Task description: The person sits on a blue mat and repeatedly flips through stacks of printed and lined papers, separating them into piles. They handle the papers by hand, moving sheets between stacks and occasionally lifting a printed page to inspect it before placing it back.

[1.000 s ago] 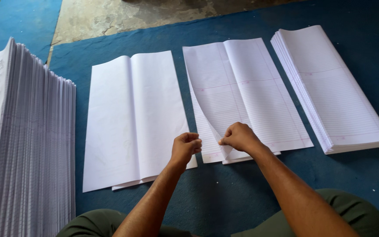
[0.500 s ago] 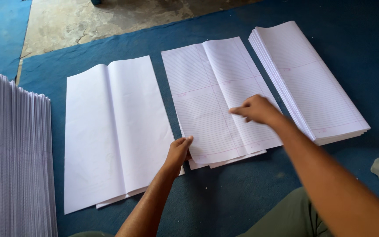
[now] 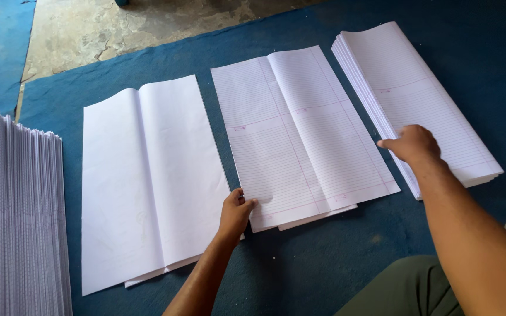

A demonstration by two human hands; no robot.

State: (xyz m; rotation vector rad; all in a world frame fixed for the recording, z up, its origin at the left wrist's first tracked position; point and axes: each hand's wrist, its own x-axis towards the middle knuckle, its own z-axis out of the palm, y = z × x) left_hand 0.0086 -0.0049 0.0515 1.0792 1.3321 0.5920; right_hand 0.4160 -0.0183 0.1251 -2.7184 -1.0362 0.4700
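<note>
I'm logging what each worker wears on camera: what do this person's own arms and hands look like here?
Both forearms are bare, with no sleeve in view. The left hand and the right hand wear no gloves, and no ring, watch or bracelet shows on either. Olive-green trousers show at the bottom edge.
</note>
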